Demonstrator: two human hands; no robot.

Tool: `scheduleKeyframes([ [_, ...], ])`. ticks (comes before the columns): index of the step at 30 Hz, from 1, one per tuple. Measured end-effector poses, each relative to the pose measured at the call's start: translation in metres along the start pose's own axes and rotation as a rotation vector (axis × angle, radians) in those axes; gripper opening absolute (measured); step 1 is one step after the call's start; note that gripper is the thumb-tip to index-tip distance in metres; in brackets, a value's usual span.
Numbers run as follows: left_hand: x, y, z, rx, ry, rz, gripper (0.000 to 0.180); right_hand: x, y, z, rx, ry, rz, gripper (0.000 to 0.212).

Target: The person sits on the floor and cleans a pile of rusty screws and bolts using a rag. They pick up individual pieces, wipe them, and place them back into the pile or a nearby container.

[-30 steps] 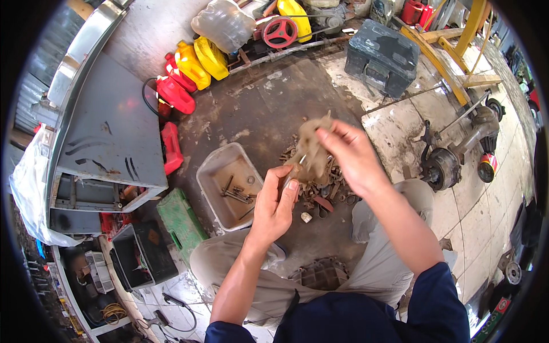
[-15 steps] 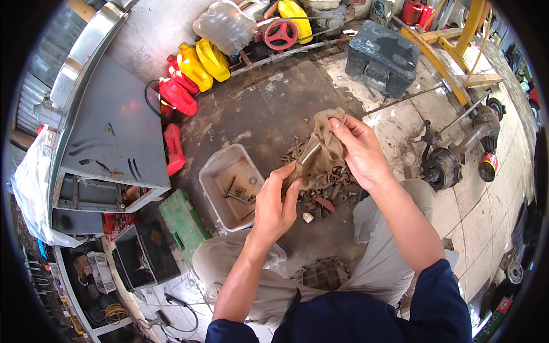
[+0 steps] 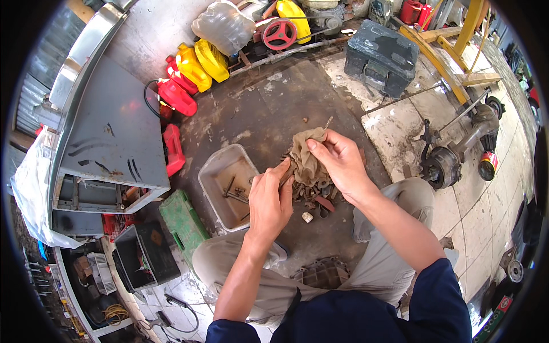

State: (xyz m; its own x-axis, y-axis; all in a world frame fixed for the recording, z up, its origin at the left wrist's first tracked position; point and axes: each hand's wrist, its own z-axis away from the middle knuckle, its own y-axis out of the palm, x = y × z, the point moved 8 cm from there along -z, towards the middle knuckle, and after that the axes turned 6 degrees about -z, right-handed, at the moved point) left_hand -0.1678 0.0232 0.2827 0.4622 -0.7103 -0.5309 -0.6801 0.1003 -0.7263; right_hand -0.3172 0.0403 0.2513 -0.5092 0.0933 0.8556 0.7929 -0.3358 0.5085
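Note:
A brown rag (image 3: pixel 306 160) is bunched between my hands over a heap of small metal parts (image 3: pixel 311 196). My right hand (image 3: pixel 343 164) is closed on the rag, thumb on top, wrapping it around a slim metal rod. Just beyond these fingers the rod's tip (image 3: pixel 329 121) pokes out; its middle is covered by the cloth. My left hand (image 3: pixel 271 197) is closed on the near end of the wrapped rod, its fingers hiding most of that end. Left of the heap, a grey plastic tub (image 3: pixel 207 178) holds a few bolts and metal pieces.
A green case (image 3: pixel 183 220) and a black bin (image 3: pixel 143 254) stand at left. Red and yellow jerrycans (image 3: pixel 193 68) line the wall below a grey cabinet (image 3: pixel 114 126). At far right are a black toolbox (image 3: pixel 382 57) and an axle assembly (image 3: pixel 443 167). A ribbed metal part (image 3: pixel 323 274) lies between my legs.
My right hand and the rag have moved left and nearer, toward my left hand. The shiny length of rod that showed is now covered, and its tip shows beyond my right hand.

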Motion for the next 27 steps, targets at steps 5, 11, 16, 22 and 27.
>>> scheduleKeyframes([
  [5,-0.009,-0.003,-0.002,0.008,0.029,-0.022,0.031,0.04,-0.021,-0.011,-0.105,-0.199,0.064,0.014],
  [11,-0.001,0.002,0.001,-0.013,-0.043,0.084,0.03,0.027,-0.018,-0.008,-0.096,-0.156,0.146,0.012],
  [16,-0.005,-0.002,0.001,-0.073,-0.01,0.052,0.032,0.028,-0.023,-0.013,-0.078,-0.139,0.149,0.017],
  [22,-0.012,-0.001,-0.003,0.041,-0.019,0.003,0.031,0.043,-0.042,-0.012,-0.249,-0.236,0.296,0.017],
  [27,0.001,-0.012,0.001,-0.109,-0.052,0.048,0.032,0.084,-0.075,-0.021,-0.32,-0.371,0.113,0.017],
])
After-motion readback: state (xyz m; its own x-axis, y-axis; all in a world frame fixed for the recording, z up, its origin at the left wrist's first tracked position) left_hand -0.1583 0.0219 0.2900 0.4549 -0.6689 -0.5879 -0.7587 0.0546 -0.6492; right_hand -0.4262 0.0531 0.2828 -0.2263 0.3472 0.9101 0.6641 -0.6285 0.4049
